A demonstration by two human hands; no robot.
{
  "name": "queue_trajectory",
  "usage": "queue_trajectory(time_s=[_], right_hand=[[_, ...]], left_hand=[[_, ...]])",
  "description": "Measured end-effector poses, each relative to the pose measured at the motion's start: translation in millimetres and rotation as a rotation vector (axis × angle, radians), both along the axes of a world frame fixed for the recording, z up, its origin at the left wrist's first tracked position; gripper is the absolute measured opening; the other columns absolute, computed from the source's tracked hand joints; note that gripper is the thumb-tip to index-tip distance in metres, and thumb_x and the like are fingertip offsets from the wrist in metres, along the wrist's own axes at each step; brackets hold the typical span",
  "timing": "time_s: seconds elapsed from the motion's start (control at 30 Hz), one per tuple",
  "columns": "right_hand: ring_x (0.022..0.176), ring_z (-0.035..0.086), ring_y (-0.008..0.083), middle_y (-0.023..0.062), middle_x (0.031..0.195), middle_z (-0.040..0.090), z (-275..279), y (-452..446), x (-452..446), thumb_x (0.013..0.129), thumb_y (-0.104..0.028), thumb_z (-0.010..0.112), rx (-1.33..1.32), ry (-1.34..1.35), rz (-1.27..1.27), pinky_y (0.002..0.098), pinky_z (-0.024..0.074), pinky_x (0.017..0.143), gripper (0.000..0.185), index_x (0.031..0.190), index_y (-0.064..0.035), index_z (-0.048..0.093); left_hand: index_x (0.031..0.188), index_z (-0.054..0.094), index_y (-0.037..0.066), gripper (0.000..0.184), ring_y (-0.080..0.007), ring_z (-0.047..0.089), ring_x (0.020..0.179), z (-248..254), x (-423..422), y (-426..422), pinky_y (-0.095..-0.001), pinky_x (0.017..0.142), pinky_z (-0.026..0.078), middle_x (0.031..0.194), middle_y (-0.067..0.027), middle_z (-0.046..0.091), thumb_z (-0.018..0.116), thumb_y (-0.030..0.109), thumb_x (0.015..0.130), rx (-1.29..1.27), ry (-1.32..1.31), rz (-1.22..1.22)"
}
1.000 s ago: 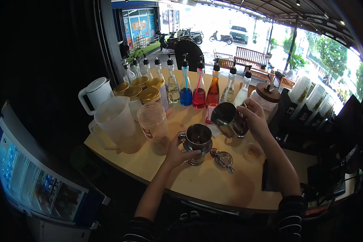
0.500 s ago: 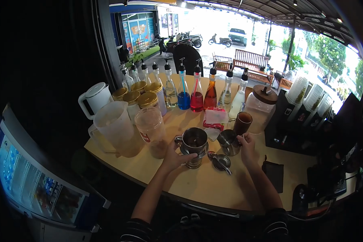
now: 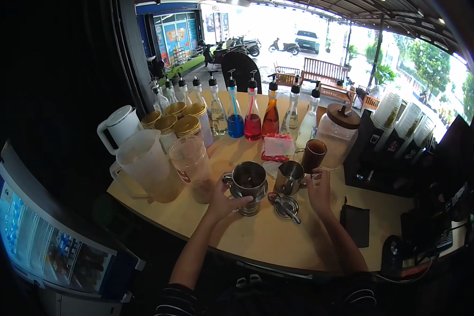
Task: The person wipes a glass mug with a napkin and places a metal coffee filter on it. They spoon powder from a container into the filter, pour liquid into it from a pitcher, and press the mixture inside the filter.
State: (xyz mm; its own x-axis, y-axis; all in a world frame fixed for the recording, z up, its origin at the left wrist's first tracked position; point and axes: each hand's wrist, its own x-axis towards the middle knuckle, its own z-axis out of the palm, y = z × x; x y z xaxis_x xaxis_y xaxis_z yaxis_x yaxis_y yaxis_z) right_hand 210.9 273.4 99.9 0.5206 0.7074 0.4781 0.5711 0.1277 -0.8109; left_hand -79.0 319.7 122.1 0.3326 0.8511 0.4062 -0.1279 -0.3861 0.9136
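Observation:
My left hand (image 3: 226,203) is wrapped round a metal drip filter (image 3: 249,180), which sits on a glass with its handle to the left. Dark contents show inside the filter. A steel pitcher (image 3: 288,179) stands on the counter to the right, its handle pinched by the fingers of my right hand (image 3: 318,188). Just behind the pitcher is a brown mug (image 3: 314,155). In front of it lie a round metal lid (image 3: 286,209) and a spoon (image 3: 290,211). A red and white packet (image 3: 277,148) rests behind.
On the wooden counter (image 3: 258,242), a translucent jug (image 3: 147,166) and a clear plastic jar (image 3: 191,168) stand at left. Gold-lidded jars (image 3: 187,126) and several pump bottles (image 3: 253,124) line the back. A wooden-lidded jar (image 3: 337,134), cup holder (image 3: 379,158) and dark pouch (image 3: 355,225) are at right.
The pitcher has come down from its tilted, raised position and now stands upright on the counter, with my right hand at its handle. My left hand has stayed round the filter.

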Motion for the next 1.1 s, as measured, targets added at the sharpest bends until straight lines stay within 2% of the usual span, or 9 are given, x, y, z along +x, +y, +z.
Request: queue_trajectory(time_s=[0.1, 0.17, 0.27, 0.5, 0.57, 0.7, 0.8, 0.97, 1.1], right_hand=[[0.084, 0.059, 0.0275, 0.0095, 0.078, 0.058, 21.3, -24.4, -14.1, 0.081, -0.019, 0.066, 0.082, -0.285, 0.176, 0.0397, 0.0466, 0.073, 0.018, 0.09, -0.0041, 0.06], [0.084, 0.058, 0.0293, 0.011, 0.08, 0.059, 16.8, -39.3, -23.2, 0.077, -0.022, 0.068, -0.293, -0.486, 0.497, 0.0406, 0.0463, 0.075, 0.017, 0.078, -0.0048, 0.065], [0.079, 0.059, 0.0289, 0.0118, 0.079, 0.061, 4.9, -42.5, -31.6, 0.076, -0.019, 0.068, -0.321, -0.714, 0.418, 0.0398, 0.0469, 0.071, 0.015, 0.078, -0.0049, 0.067], [0.076, 0.06, 0.0299, 0.0121, 0.082, 0.06, 10.3, -38.3, -35.1, 0.082, -0.018, 0.06, -0.253, -0.864, 0.327, 0.0427, 0.0472, 0.069, 0.014, 0.078, -0.0054, 0.064], [0.07, 0.061, 0.0319, 0.013, 0.083, 0.06, 22.5, -37.6, -29.4, 0.085, -0.016, 0.058, -0.264, -0.808, 0.27, 0.0443, 0.0478, 0.061, 0.011, 0.089, -0.0056, 0.06], [0.068, 0.061, 0.0344, 0.0137, 0.084, 0.059, 112.1, -42.9, -38.9, 0.086, -0.014, 0.056, -0.247, -0.735, 0.225, 0.0453, 0.0476, 0.056, 0.012, 0.096, -0.006, 0.054], [0.075, 0.063, 0.0346, 0.014, 0.086, 0.059, 162.8, -38.3, -63.7, 0.085, -0.011, 0.056, -0.079, -0.689, 0.446, 0.0449, 0.0487, 0.06, 0.015, 0.098, -0.0054, 0.053], [0.082, 0.064, 0.0338, 0.0164, 0.089, 0.061, 169.0, -2.9, -93.7, 0.078, -0.006, 0.059, -0.252, -1.023, 0.657, 0.0435, 0.0511, 0.07, 0.025, 0.102, -0.0036, 0.054], [0.081, 0.065, 0.0337, 0.0181, 0.089, 0.063, 192.7, 6.3, -105.0, 0.077, -0.005, 0.059, -0.321, -0.973, 0.812, 0.0433, 0.0519, 0.071, 0.026, 0.102, -0.0025, 0.059]], left_hand=[[0.119, 0.051, 0.006, 0.067, -0.0186, 0.053, 0.114, -0.8, 0.3, 1.5, -0.0366, 0.101, 0.039, 0.117, -0.0068, 0.059, 0.087, 0.011, 0.061, 0.008, -0.012, -0.015], [0.118, 0.052, 0.007, 0.067, -0.0185, 0.053, 0.114, 0.0, 1.0, -0.9, -0.0362, 0.101, 0.039, 0.117, -0.0067, 0.059, 0.087, 0.011, 0.061, 0.007, -0.031, -0.008], [0.118, 0.051, 0.007, 0.067, -0.0182, 0.054, 0.113, -0.1, 1.8, -0.2, -0.0357, 0.101, 0.04, 0.117, -0.0066, 0.059, 0.087, 0.011, 0.061, -0.005, -0.033, -0.014], [0.119, 0.051, 0.006, 0.068, -0.018, 0.054, 0.113, -1.1, 1.5, -0.3, -0.0358, 0.101, 0.04, 0.116, -0.0064, 0.059, 0.087, 0.011, 0.061, 0.011, -0.031, 0.003], [0.12, 0.05, 0.006, 0.069, -0.0178, 0.054, 0.113, 1.9, 1.8, -2.1, -0.036, 0.101, 0.04, 0.116, -0.0065, 0.059, 0.087, 0.012, 0.061, 0.013, -0.018, 0.004], [0.119, 0.051, 0.006, 0.069, -0.0176, 0.055, 0.112, 4.0, 1.6, -2.6, -0.036, 0.101, 0.041, 0.116, -0.0068, 0.059, 0.087, 0.013, 0.061, 0.012, -0.018, 0.001], [0.12, 0.051, 0.005, 0.069, -0.0177, 0.055, 0.112, 4.5, 1.3, -2.2, -0.0362, 0.1, 0.041, 0.116, -0.0071, 0.06, 0.087, 0.015, 0.061, -0.001, 0.012, 0.008], [0.122, 0.051, 0.005, 0.072, -0.0181, 0.056, 0.112, 7.2, 1.5, -2.9, -0.0358, 0.1, 0.042, 0.115, -0.0075, 0.06, 0.087, 0.016, 0.061, 0.043, 0.01, 0.017], [0.122, 0.051, 0.005, 0.072, -0.0186, 0.056, 0.112, 7.3, 0.9, -2.3, -0.0357, 0.1, 0.042, 0.114, -0.008, 0.061, 0.087, 0.016, 0.061, 0.041, 0.006, 0.011]])
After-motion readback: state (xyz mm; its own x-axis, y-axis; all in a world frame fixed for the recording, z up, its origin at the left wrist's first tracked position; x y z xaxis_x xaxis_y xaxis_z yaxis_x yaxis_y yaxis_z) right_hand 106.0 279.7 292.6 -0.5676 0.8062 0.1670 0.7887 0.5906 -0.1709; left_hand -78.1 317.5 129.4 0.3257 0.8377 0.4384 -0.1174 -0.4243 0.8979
